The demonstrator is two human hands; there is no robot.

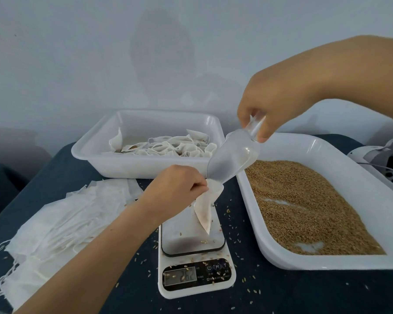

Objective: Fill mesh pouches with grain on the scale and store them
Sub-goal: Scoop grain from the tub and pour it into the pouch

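Overhead, right hand grips tilted scoop; left hand pinches pouch above scale.

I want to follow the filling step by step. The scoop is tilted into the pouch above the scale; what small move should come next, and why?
Probably tilt the scoop a little steeper. The right hand holds its handle and its tip sits in the pouch mouth, which the left hand pinches open. The pouch hangs slim over the scale, so it seems far from full.
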